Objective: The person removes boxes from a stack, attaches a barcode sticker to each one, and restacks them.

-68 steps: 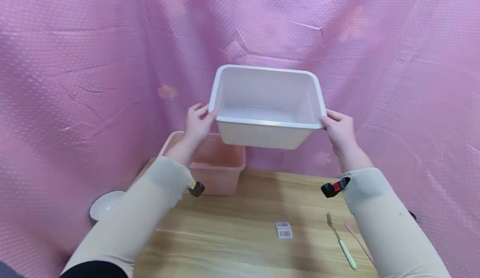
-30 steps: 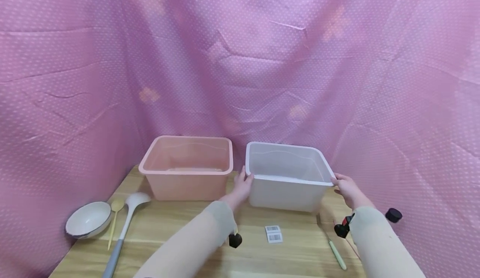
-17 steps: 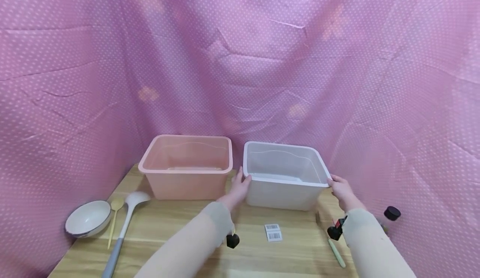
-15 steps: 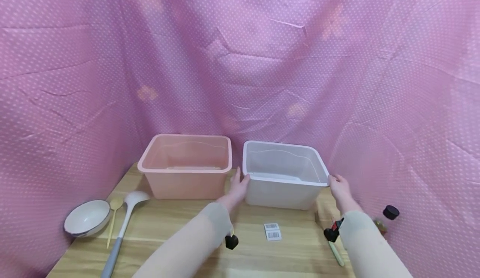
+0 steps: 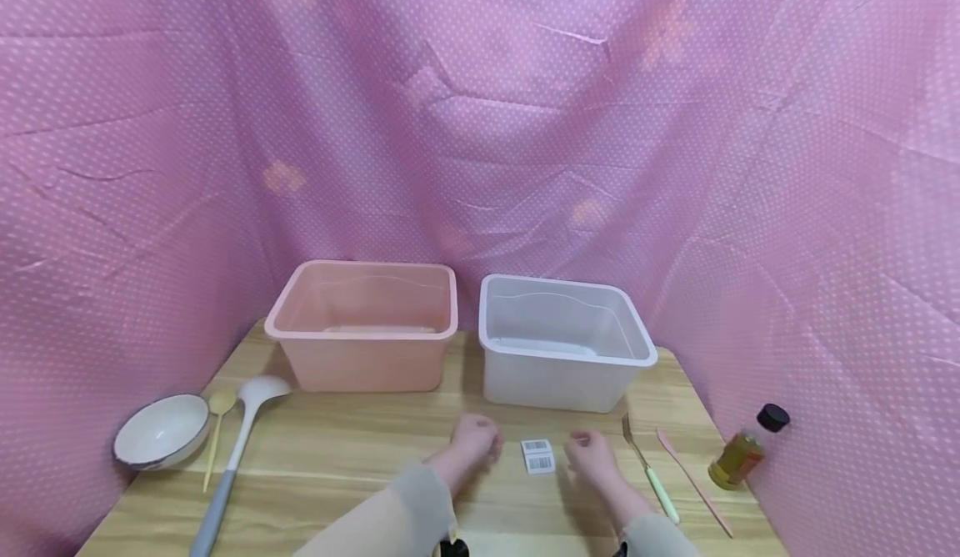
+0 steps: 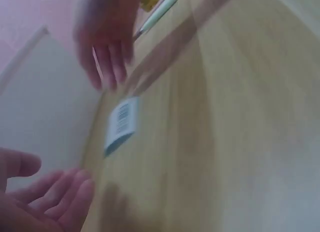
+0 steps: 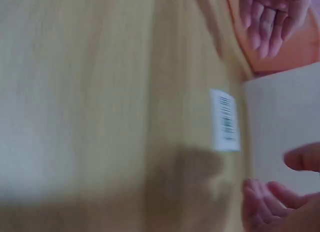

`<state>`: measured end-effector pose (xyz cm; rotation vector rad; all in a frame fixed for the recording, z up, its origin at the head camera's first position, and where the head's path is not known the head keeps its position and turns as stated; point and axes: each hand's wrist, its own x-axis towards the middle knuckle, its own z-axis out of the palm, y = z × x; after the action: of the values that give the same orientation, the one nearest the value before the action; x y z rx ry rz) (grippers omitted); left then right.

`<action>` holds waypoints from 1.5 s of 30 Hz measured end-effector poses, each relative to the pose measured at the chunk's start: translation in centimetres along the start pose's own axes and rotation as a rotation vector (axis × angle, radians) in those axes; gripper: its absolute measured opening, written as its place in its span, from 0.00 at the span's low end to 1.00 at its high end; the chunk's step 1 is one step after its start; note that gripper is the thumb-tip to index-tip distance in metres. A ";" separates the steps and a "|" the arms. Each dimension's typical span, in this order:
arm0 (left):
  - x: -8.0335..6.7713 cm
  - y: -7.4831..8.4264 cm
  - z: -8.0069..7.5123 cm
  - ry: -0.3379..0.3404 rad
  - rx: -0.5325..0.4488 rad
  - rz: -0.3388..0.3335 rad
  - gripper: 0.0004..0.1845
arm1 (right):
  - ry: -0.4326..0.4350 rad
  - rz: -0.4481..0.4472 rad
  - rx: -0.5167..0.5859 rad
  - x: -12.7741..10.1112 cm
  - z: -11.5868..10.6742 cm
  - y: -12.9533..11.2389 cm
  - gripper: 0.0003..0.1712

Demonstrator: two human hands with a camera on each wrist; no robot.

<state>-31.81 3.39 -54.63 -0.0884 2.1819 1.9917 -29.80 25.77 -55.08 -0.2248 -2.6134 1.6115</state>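
Pink cloth walls a wooden table point(image 5: 360, 465); the white bin point(image 5: 564, 373) stands far of both empty hands, beside the pink bin point(image 5: 363, 361). Left hand point(image 5: 474, 439) and right hand point(image 5: 592, 455), fingers loosely apart, flank a label point(image 5: 537, 455). Wrist views, blurred, show only palms, label and bare wood.

Barcode label point(image 5: 537, 455): printed bars only, on the table point(image 5: 337, 457); digits too blurred to read.
Other text: none legible.

We've got bare worktop point(image 5: 352, 457) in the middle; only a barcode label point(image 5: 537, 455) lies there. Two tubs, pink point(image 5: 363, 323) and white point(image 5: 562, 340), block the back edge; ladle point(image 5: 236, 440) left, fork point(image 5: 648, 469) right.
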 end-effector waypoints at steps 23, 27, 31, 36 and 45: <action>-1.0 -2.4 1.3 0.016 -0.163 -0.057 0.12 | -0.104 0.149 0.208 -0.8 4.8 -2.4 0.20; -1.3 -2.0 0.2 0.052 -0.166 -0.044 0.13 | -0.024 0.065 0.212 -1.5 5.7 -4.2 0.20; -2.0 -1.1 -1.0 0.091 -0.153 0.024 0.12 | 0.109 -0.224 -0.050 -2.3 6.8 -5.6 0.16; -3.0 -0.4 -2.6 0.112 -0.094 0.139 0.11 | 0.196 -0.695 -0.375 -3.2 8.3 -6.2 0.15; -4.7 -0.5 -4.6 0.029 -0.012 0.422 0.08 | 0.161 -0.830 -0.415 -3.8 9.7 -6.2 0.12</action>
<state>-27.55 -1.65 -53.91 0.3750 2.3612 2.2208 -27.89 13.91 -53.83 0.6067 -2.3691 0.7430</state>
